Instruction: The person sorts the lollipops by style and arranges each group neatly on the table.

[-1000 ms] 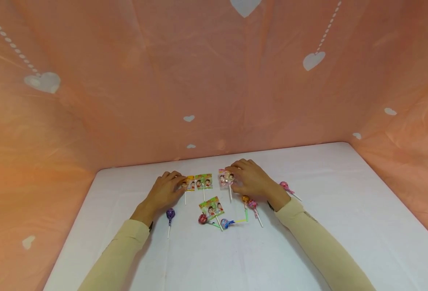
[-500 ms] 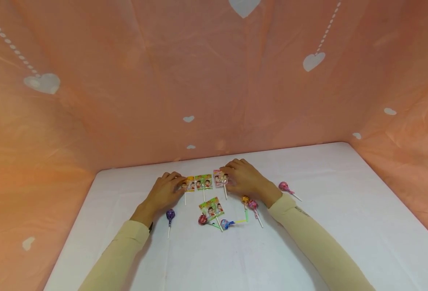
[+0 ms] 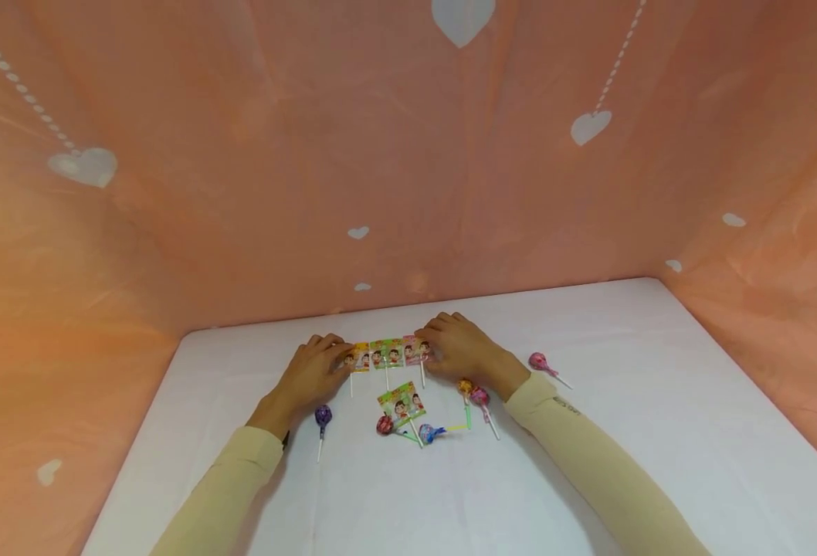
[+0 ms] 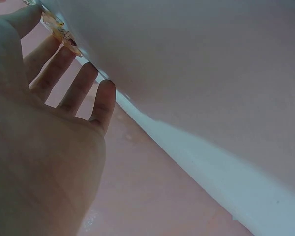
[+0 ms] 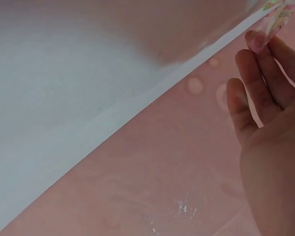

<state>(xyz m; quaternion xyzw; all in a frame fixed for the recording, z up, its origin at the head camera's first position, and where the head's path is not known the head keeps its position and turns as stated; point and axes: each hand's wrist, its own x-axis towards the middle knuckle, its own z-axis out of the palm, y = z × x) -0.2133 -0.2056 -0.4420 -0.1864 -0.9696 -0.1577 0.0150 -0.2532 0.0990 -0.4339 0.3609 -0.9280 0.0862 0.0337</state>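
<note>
In the head view, my left hand (image 3: 311, 371) pinches the left side of an orange flat-wrapped lollipop (image 3: 361, 357) between thumb and fingers. My right hand (image 3: 464, 349) grips a pink flat-wrapped lollipop (image 3: 411, 349) by its right side. Between these two lies a green-wrapped lollipop (image 3: 387, 354), so the three wrappers form a row, sticks pointing toward me. The left wrist view shows the orange wrapper (image 4: 61, 32) at thumb and fingertips, with the other fingers spread. In the right wrist view the pink wrapper (image 5: 270, 29) sits at the fingertips.
Nearer me lie a second green-wrapped lollipop (image 3: 401, 401), a red ball lollipop (image 3: 384, 425) and a blue one (image 3: 428, 433). An orange (image 3: 466, 387) and a pink ball lollipop (image 3: 480, 396) lie by the right wrist, a purple one (image 3: 323, 415) by the left, another pink (image 3: 538, 361) far right.
My right hand has slid the pink flat-wrapped lollipop left, up beside the green one. My left hand has stayed at the orange lollipop. The head view has tilted slightly.
</note>
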